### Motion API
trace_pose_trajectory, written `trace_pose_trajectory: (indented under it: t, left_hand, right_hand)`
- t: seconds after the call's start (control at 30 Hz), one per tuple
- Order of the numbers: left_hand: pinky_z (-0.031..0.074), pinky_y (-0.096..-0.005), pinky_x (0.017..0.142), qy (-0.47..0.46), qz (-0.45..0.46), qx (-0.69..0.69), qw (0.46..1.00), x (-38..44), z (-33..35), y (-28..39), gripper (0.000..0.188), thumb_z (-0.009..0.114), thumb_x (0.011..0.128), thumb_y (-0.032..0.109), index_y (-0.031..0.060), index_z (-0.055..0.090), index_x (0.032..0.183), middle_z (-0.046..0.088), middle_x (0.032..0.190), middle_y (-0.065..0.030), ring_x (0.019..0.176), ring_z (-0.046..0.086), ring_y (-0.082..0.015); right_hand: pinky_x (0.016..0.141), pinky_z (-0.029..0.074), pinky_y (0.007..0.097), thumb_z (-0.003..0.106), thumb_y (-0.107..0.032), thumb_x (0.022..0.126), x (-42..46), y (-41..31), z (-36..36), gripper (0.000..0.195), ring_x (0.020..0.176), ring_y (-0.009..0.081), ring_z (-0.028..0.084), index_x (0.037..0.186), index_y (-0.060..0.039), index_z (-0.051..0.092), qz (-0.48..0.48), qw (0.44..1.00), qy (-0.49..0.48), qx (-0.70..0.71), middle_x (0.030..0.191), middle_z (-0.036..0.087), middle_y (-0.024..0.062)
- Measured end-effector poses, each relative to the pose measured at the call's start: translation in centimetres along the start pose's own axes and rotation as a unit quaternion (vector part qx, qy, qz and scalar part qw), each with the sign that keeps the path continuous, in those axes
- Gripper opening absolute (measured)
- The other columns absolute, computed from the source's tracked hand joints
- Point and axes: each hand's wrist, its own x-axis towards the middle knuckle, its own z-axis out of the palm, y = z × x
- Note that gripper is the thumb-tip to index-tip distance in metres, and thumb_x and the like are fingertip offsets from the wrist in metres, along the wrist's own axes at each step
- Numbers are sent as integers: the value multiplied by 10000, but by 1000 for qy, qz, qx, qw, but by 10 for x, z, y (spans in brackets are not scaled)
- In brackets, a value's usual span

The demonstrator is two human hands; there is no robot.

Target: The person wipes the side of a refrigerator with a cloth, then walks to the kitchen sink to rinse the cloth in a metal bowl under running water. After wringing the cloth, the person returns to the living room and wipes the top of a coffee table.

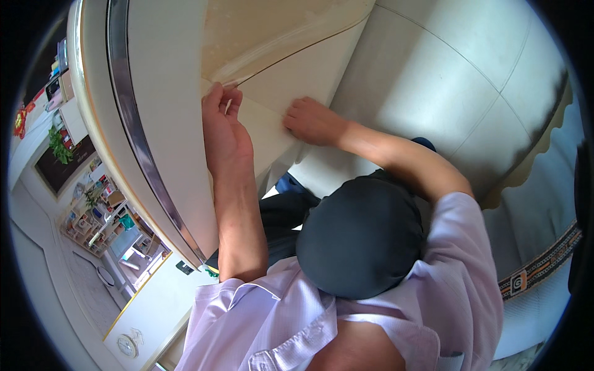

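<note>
My left hand [227, 127] is raised along the inside of a pale cabinet-like panel [162, 92]. Its thumb and bent fingertips touch the corner where a tan surface [278, 32] meets a cream panel [297, 79]. Whether anything thin is pinched there is hard to see. A dark curved seam [297, 48] runs from those fingertips up to the right. My right hand [313, 120], slightly blurred, is curled in front of the cream panel's lower right part. The inside of that hand is hidden.
Pale floor tiles [445, 79] lie to the right. A dark, rounded form [362, 236] is close below my arms. Along the right rim is grey fabric with a patterned band [533, 278]. Shelves with several items [93, 222] and a clock [126, 345] stand at left.
</note>
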Motion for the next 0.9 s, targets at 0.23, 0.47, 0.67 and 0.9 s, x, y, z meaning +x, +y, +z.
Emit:
trace_pose_trajectory:
  t: [0.23, 0.47, 0.67, 0.9]
  left_hand:
    - [457, -406, 877, 25, -19, -10, 999, 6, -7, 1, 94, 536, 894, 56, -35, 556, 879, 583, 863, -125, 919, 582, -250]
    - [422, -336, 887, -30, -20, 37, 999, -20, -15, -15, 156, 539, 895, 87, -20, 590, 792, 586, 848, -90, 913, 540, -174]
    - [407, -306, 918, -45, 1, 99, 994, -27, -17, -14, 169, 525, 899, 92, -33, 617, 833, 575, 931, -70, 916, 521, -156]
    - [428, -360, 913, -23, -5, 135, 991, -32, -26, -20, 160, 538, 891, 83, -31, 590, 793, 592, 941, -113, 964, 533, -198]
  right_hand:
    - [831, 457, 406, 493, -137, 826, 27, 7, -54, 183, 983, 323, 570, 892, -67, 649, 128, 978, -7, 167, 935, 642, 153]
    - [975, 374, 414, 520, -135, 816, 91, 59, 36, 225, 1112, 291, 524, 1001, -29, 591, -46, 989, 103, -93, 1127, 582, 148]
    - [957, 389, 403, 562, -147, 764, 151, 42, 42, 295, 1078, 298, 534, 1021, -3, 573, -23, 998, 22, -48, 1074, 589, 162]
    - [925, 408, 362, 572, -145, 742, 121, 25, -9, 213, 1025, 221, 553, 941, -76, 603, -43, 977, -178, -106, 1017, 599, 63]
